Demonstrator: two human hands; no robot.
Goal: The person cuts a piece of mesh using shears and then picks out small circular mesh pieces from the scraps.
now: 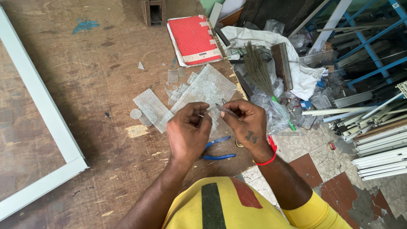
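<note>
Mesh scrap (228, 111): small, long axis apparently left-right, pinched between left hand (186, 135) and right hand (246, 125), both closed on it above tabletop (93, 85).

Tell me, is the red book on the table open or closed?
Closed. The red book lies flat on the wooden table with its cover facing up and no inside pages spread open.

On the worn wooden table (97, 76), cut pieces of grey wire mesh (207, 87) lie beyond the hands. A red notebook (194, 39) lies behind them, blue-handled pliers (217, 149) under the wrists, a white frame (40, 101) at left.
</note>
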